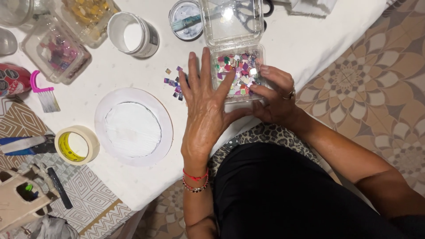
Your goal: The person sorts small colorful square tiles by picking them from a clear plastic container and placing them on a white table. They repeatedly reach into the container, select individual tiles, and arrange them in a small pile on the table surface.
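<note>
left hand (204, 106) flat on table (310, 40) | right hand (274, 97) grips tile box (239, 71)

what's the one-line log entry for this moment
left hand flat on table, open | right hand at tile box | loose tiles beside

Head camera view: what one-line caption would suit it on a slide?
Left hand lies flat by loose mosaic tiles while right hand steadies a clear tile-filled box on a white table.

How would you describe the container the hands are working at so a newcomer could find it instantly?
On the white table, look at its right edge, where both hands meet. The clear plastic hinged box lies there with its lid flipped open behind it, the right hand on its near corner, the left hand beside it. Unlike the other clear tubs at far left, it holds small shiny multicoloured tiles.
</note>
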